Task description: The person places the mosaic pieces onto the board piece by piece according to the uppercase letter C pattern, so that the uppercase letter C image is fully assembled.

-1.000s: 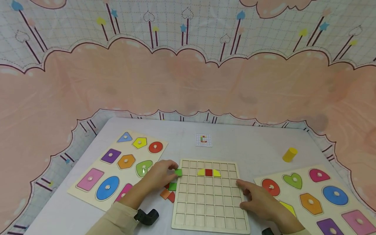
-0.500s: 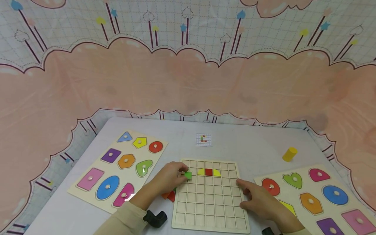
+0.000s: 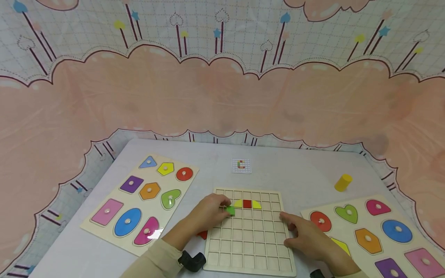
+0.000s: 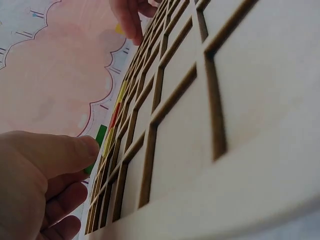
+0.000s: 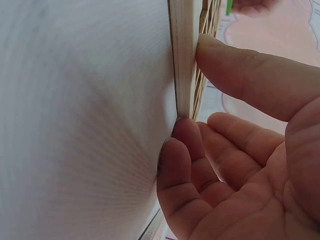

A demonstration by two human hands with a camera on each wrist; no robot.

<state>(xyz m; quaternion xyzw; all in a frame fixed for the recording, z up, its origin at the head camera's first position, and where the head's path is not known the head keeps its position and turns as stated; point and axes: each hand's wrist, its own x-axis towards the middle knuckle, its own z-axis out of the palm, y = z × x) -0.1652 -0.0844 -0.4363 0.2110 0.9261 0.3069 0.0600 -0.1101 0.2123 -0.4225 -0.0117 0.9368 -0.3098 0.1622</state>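
Note:
My left hand point(image 3: 208, 211) pinches a green square tile point(image 3: 231, 210) between thumb and fingers over the upper left of the wooden grid board point(image 3: 248, 235). In the left wrist view the green tile point(image 4: 101, 134) stands up beyond the thumb, close to the board's cells. Just right of it in the head view, a red square tile point(image 3: 247, 204) lies in the grid between a yellow curved tile point(image 3: 238, 203) and another yellow tile point(image 3: 256, 205). My right hand point(image 3: 307, 238) holds the board's right edge; in the right wrist view its thumb point(image 5: 235, 65) lies on the rim, fingertips at the side.
A red tile point(image 3: 202, 234) shows beside the board's left edge, partly behind my left arm. Knobbed shape puzzles flank the board, one left point(image 3: 139, 212) and one right point(image 3: 351, 208). A pattern card point(image 3: 241, 170) and a yellow cylinder point(image 3: 343, 183) stand farther back.
My left hand has carried the green tile rightward and slightly nearer, from the board's left edge to over the grid. My right hand has stayed at the board's edge.

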